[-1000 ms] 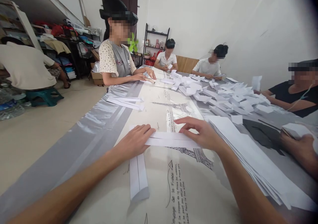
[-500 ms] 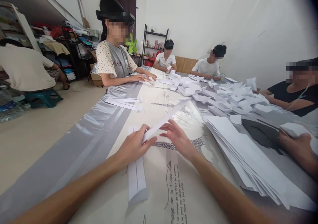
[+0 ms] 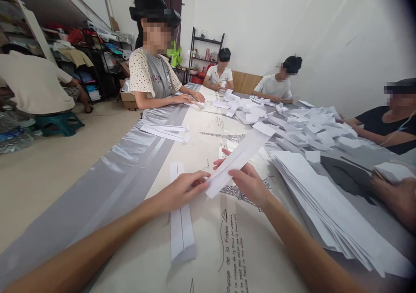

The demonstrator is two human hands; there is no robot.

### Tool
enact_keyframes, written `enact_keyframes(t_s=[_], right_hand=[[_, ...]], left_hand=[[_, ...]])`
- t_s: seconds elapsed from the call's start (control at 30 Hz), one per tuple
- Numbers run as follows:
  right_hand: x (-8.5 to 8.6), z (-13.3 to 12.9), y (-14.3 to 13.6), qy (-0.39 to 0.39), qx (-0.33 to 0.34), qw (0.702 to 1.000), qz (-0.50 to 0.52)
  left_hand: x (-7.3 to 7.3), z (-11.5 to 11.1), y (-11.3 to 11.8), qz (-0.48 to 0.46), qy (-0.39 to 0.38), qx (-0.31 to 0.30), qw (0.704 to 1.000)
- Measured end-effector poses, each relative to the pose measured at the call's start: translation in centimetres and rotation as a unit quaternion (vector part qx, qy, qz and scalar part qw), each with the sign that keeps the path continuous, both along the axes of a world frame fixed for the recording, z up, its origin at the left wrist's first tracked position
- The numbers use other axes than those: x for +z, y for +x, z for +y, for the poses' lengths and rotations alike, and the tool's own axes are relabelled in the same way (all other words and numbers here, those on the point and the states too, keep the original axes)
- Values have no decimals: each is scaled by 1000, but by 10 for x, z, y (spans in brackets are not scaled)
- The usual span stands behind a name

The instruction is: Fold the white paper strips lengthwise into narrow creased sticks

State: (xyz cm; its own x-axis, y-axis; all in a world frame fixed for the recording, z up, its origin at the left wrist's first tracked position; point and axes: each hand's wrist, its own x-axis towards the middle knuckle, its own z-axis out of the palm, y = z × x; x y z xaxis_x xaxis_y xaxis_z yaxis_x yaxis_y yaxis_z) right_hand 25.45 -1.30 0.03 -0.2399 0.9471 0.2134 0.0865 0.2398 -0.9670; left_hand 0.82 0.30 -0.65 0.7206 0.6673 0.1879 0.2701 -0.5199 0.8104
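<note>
Between my hands, a folded white paper strip (image 3: 242, 156) is held up at a slant over the printed tablecloth (image 3: 208, 249). My left hand (image 3: 183, 191) pinches its lower left end between thumb and fingers. Around its middle, my right hand (image 3: 247, 180) has the thumb on the near face and fingers behind. Beneath my left hand lies another folded paper strip (image 3: 182, 232), lengthwise on the cloth, its near end curled up. Farther off to the left rests a pair of folded strips (image 3: 165, 132).
A stack of white paper sheets (image 3: 325, 210) lies to my right. Beyond it spreads a heap of folded white papers (image 3: 312, 126). Several people sit or stand around the table, one co-worker's hand (image 3: 396, 197) close on the right. A teal stool (image 3: 58, 123) stands on the floor at left.
My right hand has closed on the paper strip, which it was only near before. The strip has turned its broad face toward me and shifted slightly right.
</note>
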Motion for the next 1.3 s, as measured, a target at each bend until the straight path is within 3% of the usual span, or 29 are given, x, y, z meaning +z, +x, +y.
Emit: enact_keyframes(t_s=[0.2, 0.3, 0.47, 0.6, 0.8, 0.87, 0.97, 1.13, 1.3], right_hand=[[0, -3, -3, -41, 17, 996, 82], [4, -8, -12, -41, 18, 997, 65], [9, -18, -35, -11, -112, 993, 29], [7, -20, -42, 18, -130, 991, 22], [-3, -18, -40, 19, -169, 984, -43], [-3, -17, -39, 10, -158, 986, -45], [2, -18, -36, 1, -83, 996, -13], [11, -20, -35, 15, -21, 999, 40], [12, -22, -36, 73, 21, 997, -4]], left_hand=[[0, -5, 2, 62, 53, 41, 996], [-4, -6, 3, 60, 54, 86, 993], [-7, -7, 6, 13, 18, 140, 990], [-5, -9, 8, 7, 3, 168, 986], [-11, -14, 9, 89, 129, 176, 972], [-15, -14, 8, 103, 177, 172, 964], [-17, -10, 6, 111, 205, 174, 957], [-12, -8, 4, 107, 153, 182, 965], [-7, -10, 5, 65, 92, 153, 982]])
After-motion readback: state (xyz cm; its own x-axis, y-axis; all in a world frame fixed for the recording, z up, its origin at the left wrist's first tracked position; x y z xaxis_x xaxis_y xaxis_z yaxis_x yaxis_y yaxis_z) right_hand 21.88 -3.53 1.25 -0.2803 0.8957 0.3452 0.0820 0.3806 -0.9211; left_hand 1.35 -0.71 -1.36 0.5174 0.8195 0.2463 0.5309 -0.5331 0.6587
